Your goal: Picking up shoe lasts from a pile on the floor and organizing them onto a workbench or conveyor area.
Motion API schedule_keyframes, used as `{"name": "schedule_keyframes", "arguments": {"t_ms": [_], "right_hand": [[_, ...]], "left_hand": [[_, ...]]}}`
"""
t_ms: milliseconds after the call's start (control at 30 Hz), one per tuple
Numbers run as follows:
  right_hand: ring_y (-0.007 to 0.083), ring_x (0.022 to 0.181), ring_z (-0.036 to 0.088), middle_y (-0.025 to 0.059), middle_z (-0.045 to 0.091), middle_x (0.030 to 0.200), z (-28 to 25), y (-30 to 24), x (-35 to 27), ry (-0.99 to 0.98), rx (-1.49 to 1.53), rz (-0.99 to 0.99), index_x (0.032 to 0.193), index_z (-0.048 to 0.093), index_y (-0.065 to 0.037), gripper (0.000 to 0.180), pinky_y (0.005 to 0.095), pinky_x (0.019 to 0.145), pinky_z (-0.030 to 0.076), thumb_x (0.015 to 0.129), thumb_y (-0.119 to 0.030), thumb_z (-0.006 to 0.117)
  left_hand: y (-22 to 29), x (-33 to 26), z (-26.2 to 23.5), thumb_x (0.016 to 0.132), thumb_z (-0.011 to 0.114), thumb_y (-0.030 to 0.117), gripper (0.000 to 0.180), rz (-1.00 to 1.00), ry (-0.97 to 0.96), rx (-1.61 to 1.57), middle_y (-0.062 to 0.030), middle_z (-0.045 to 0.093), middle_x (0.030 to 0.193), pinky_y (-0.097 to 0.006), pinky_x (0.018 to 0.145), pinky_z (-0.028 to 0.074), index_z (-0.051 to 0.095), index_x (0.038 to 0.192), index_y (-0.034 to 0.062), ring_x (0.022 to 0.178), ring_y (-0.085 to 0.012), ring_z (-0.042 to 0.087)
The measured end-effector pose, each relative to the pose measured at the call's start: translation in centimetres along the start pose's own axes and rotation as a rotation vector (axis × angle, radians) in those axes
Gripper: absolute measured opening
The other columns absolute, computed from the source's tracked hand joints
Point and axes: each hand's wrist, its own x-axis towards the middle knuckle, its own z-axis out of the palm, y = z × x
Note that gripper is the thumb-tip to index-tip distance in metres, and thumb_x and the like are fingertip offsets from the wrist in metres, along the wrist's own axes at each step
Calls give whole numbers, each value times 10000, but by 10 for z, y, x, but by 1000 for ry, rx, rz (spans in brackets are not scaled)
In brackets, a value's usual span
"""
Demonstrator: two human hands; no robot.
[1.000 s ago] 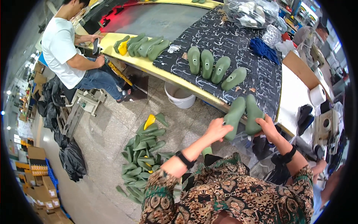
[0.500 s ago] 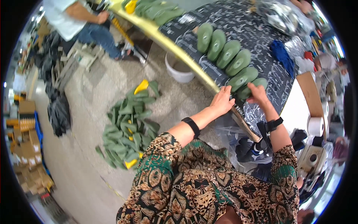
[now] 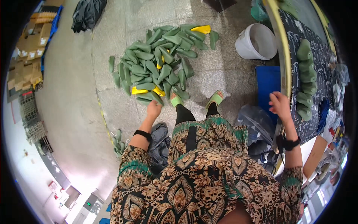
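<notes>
Green shoe lasts [image 3: 153, 69] lie heaped on the floor ahead, with a few yellow shoe lasts [image 3: 201, 29] among them. My left hand [image 3: 153, 109] hangs low at the near edge of the heap, by the closest lasts. Its fingers point down and are mostly hidden, so a grip cannot be made out. Beside the table edge on the right, my right hand [image 3: 279, 104] is raised with loosely bent, separated fingers and nothing visible in it. A row of green shoe lasts [image 3: 308, 76] stands on the dark patterned table top just past that hand.
A white bucket [image 3: 244, 44] stands on the floor near the table's yellow edge [image 3: 284, 48]. Below it are a blue panel [image 3: 265, 84] and clear plastic bags [image 3: 253, 117]. A black bag [image 3: 159, 140] lies by my left arm, near a smaller group of lasts [image 3: 118, 143].
My view has swung left and down from the table to the floor heap. Both hands have come off the row of lasts; the left now hangs over the heap, the right beside the table.
</notes>
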Motion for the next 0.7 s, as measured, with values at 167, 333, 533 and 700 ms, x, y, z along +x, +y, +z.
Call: {"name": "schedule_keyframes", "arguments": {"t_ms": [167, 333, 533, 700], "right_hand": [[223, 464, 615, 153, 622, 631, 108, 6, 74, -342, -233, -176, 896, 622, 50, 311, 332, 566, 498, 824, -242, 542], [367, 747, 630, 227, 632, 776, 225, 67, 178, -455, -596, -464, 904, 637, 20, 361, 426, 713, 488, 836, -316, 524], [408, 912, 577, 250, 607, 952, 366, 106, 306, -527, -686, -357, 908, 621, 17, 396, 465, 789, 456, 809, -353, 522], [413, 979, 561, 260, 588, 1037, 501, 85, 394, -447, -569, -571, 1039, 536, 38, 521, 463, 843, 442, 789, -418, 569]], "left_hand": [[-34, -33, 34, 717, 608, 266, 375, -305, -58, -176, -219, 642, 810, -421, 769, 477, 619, 960, -19, 831, -356, 622], [1, -21, 92, 728, 615, 232, 342, -255, -158, -141, -218, 635, 768, -425, 727, 485, 608, 957, -22, 781, -373, 621], [8, 60, 212, 743, 628, 223, 330, -188, -181, -112, -198, 624, 762, -427, 690, 473, 589, 950, -31, 763, -364, 611], [9, 157, 325, 749, 657, 213, 369, 13, -1, 136, -260, 606, 912, -456, 742, 472, 496, 974, -32, 850, -400, 598]]}}
